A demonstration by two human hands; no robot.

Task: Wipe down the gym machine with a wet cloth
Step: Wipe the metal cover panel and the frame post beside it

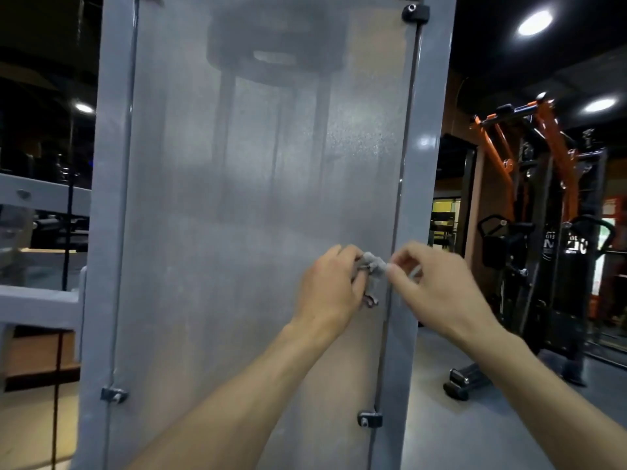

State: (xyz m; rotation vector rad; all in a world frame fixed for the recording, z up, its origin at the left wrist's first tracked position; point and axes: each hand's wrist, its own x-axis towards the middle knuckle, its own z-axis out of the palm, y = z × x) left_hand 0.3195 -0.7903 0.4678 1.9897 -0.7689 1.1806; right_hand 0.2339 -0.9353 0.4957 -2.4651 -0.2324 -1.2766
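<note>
A tall grey gym machine fills the middle of the view, its frosted translucent panel (244,205) framed by grey steel posts (427,157). Weight-stack rods show dimly through the panel. A small crumpled grey cloth (375,266) hangs in front of the panel's right edge. My left hand (330,290) grips the cloth's left part with curled fingers. My right hand (437,283) pinches its right end between thumb and fingertips. A strand of the cloth dangles below the left hand.
Black clips (415,12) hold the panel to the frame, with another clip (369,419) low on the right. An orange and black machine (543,205) stands at the right on the grey floor. Grey frame bars (40,195) and a black cable lie at the left.
</note>
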